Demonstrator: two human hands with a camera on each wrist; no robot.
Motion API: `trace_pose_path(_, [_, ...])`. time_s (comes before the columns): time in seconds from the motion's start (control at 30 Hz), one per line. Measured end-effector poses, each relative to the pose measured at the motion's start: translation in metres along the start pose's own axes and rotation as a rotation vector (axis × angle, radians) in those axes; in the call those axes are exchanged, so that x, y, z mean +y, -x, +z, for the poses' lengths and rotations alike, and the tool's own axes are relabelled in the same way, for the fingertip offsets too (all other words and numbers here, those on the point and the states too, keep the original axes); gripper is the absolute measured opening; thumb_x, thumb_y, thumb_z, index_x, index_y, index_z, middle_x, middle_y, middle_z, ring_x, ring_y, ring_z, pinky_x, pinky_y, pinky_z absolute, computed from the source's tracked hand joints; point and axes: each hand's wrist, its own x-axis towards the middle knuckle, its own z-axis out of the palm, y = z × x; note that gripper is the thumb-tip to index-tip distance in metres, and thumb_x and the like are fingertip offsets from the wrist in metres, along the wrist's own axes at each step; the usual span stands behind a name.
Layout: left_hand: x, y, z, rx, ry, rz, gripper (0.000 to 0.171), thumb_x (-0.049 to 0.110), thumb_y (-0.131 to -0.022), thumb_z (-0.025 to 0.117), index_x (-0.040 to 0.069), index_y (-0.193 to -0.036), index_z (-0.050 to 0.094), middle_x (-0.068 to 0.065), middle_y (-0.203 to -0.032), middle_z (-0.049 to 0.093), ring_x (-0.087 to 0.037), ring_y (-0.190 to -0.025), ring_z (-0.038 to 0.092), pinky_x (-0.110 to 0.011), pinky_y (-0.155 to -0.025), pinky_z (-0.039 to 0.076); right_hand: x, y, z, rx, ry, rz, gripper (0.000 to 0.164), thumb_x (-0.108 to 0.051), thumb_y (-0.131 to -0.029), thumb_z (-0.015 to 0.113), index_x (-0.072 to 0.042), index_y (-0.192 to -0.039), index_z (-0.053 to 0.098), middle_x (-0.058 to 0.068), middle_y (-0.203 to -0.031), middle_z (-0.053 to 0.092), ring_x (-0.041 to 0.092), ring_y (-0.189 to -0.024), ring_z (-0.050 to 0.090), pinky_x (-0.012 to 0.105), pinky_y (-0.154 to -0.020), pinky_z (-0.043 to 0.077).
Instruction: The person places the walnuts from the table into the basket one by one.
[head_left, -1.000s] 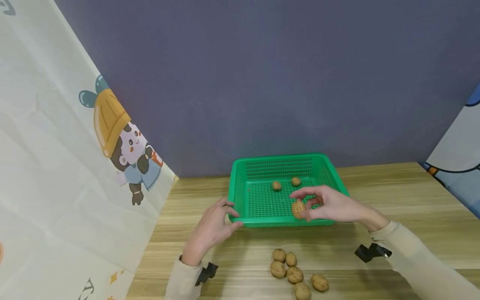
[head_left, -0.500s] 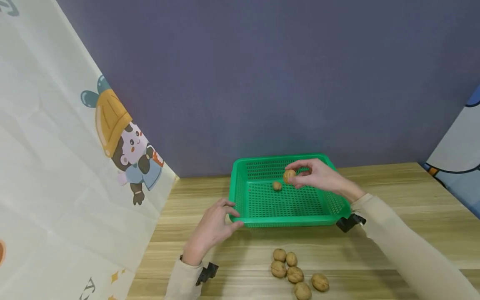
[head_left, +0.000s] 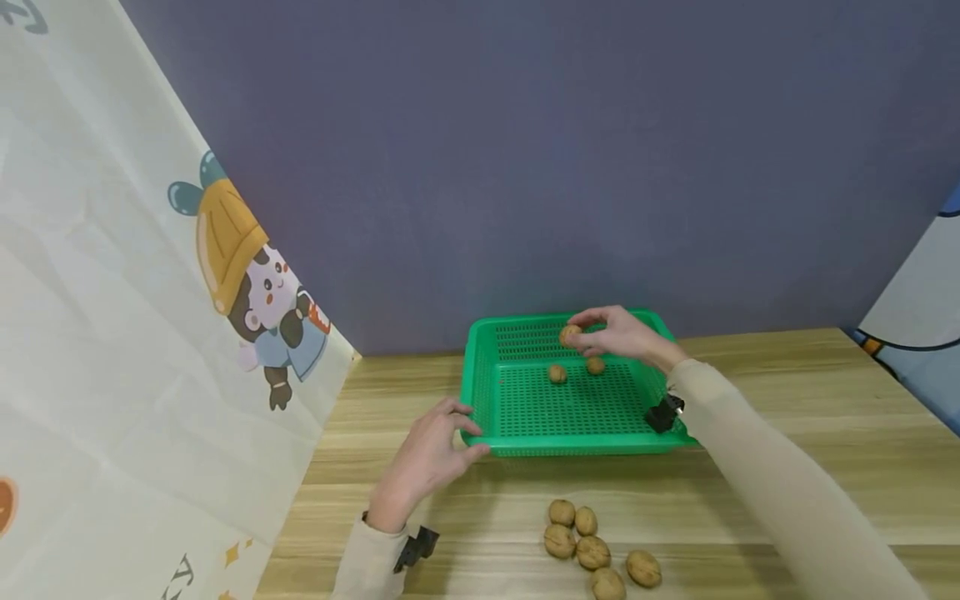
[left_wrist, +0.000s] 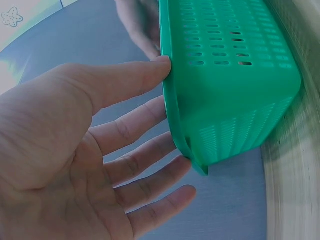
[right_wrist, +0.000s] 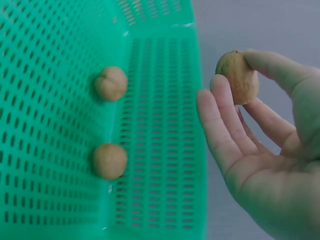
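Note:
A green plastic basket (head_left: 570, 443) with slotted walls stands on the wooden table. My left hand (head_left: 427, 458) is at its near left corner; in the left wrist view the thumb and some fairly straight fingers (left_wrist: 137, 125) touch the rim. My right hand (head_left: 621, 335) pinches a walnut (head_left: 570, 335) between thumb and fingers, raised over the back part of the basket in the head view. The right wrist view shows that held walnut (right_wrist: 240, 77) near the rim. Two more walnuts, one on the left (head_left: 557, 373) and one on the right (head_left: 596, 366), lie on the basket floor.
Several loose walnuts (head_left: 592, 552) lie together on the table (head_left: 720, 492) in front of the basket, one slightly apart to the right. A dark grey-blue wall (head_left: 525, 167) rises behind the basket. A white printed sheet (head_left: 112, 333) hangs on the left.
My right hand has carried its walnut from the basket's near right side to the back, uncovering the right walnut on the floor again. My left hand has stayed at the corner.

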Motion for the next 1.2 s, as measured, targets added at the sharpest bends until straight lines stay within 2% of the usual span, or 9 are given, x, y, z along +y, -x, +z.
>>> trace_pose_path(0.13, [0.001,0.000,-0.001,0.001,0.003,-0.004,0.024,0.025,-0.094,0.083,0.008,-0.110,0.082,-0.013,-0.145,0.064,-0.043,-0.133,0.062,-0.061,-0.114,0.051,0.013,-0.010,0.002,0.021,0.089,0.021,0.066,-0.040,-0.105,0.068,-0.003,-0.156,0.050,0.023,-0.158,0.051,0.044,-0.138,0.058,0.064,-0.115,0.049])
trace_pose_path(0.23, [0.001,-0.001,-0.001,0.002,0.003,-0.008,0.025,0.027,-0.094,0.083,0.008,-0.111,0.082,-0.012,-0.145,0.064,-0.043,-0.134,0.061,-0.062,-0.115,0.050,0.024,-0.015,0.005,0.050,0.161,0.057,0.063,-0.042,-0.104,0.069,-0.006,-0.154,0.055,0.021,-0.155,0.055,0.043,-0.142,0.052,0.065,-0.115,0.046])
trace_pose_path(0.37, [0.001,-0.001,-0.001,0.001,0.012,-0.010,0.026,0.027,-0.094,0.083,0.008,-0.111,0.082,-0.012,-0.146,0.064,-0.043,-0.138,0.059,-0.064,-0.118,0.046,0.036,-0.020,0.012,0.053,0.197,0.087,0.059,-0.037,-0.104,0.070,-0.003,-0.151,0.057,0.024,-0.151,0.058,0.042,-0.130,0.059,0.058,-0.105,0.053])
trace_pose_path(0.47, [0.000,-0.001,-0.001,0.004,0.003,0.001,0.025,0.027,-0.094,0.083,0.008,-0.111,0.082,-0.013,-0.145,0.064,-0.043,-0.136,0.060,-0.064,-0.116,0.048,0.043,-0.023,0.016,0.034,0.224,0.101,0.056,-0.034,-0.105,0.069,-0.002,-0.149,0.058,0.026,-0.149,0.060,0.040,-0.121,0.062,0.051,-0.097,0.055])
trace_pose_path(0.7, [-0.001,0.002,-0.001,0.013,-0.016,-0.004,0.022,0.026,-0.093,0.084,0.010,-0.108,0.082,-0.013,-0.143,0.065,-0.042,-0.133,0.062,-0.061,-0.112,0.052,0.051,-0.030,0.024,0.015,0.279,0.087,0.054,-0.033,-0.105,0.068,-0.001,-0.148,0.059,0.027,-0.150,0.060,0.047,-0.139,0.054,0.058,-0.105,0.056])
trace_pose_path(0.9, [-0.001,0.001,0.001,0.000,-0.008,-0.003,0.025,0.028,-0.094,0.083,0.008,-0.110,0.082,-0.012,-0.144,0.065,-0.042,-0.134,0.061,-0.061,-0.114,0.051,0.060,-0.030,0.027,-0.036,0.301,0.108,0.052,-0.023,-0.106,0.067,0.006,-0.148,0.056,0.032,-0.149,0.058,0.047,-0.132,0.060,0.048,-0.092,0.063])
trace_pose_path(1.1, [-0.002,0.000,0.001,0.013,-0.005,-0.004,0.024,0.027,-0.093,0.084,0.009,-0.108,0.082,-0.012,-0.143,0.065,-0.043,-0.132,0.062,-0.062,-0.112,0.052,0.059,-0.031,0.027,-0.033,0.291,0.105,0.050,-0.020,-0.106,0.066,0.007,-0.147,0.056,0.033,-0.148,0.058,0.044,-0.126,0.064,0.043,-0.083,0.065])
trace_pose_path(1.2, [-0.002,0.000,0.001,0.012,-0.003,0.001,0.023,0.027,-0.093,0.084,0.009,-0.108,0.082,-0.013,-0.142,0.066,-0.043,-0.131,0.063,-0.062,-0.111,0.053,0.057,-0.032,0.026,-0.030,0.291,0.115,0.049,-0.020,-0.107,0.066,0.006,-0.147,0.057,0.033,-0.149,0.057,0.039,-0.114,0.070,0.042,-0.078,0.063])
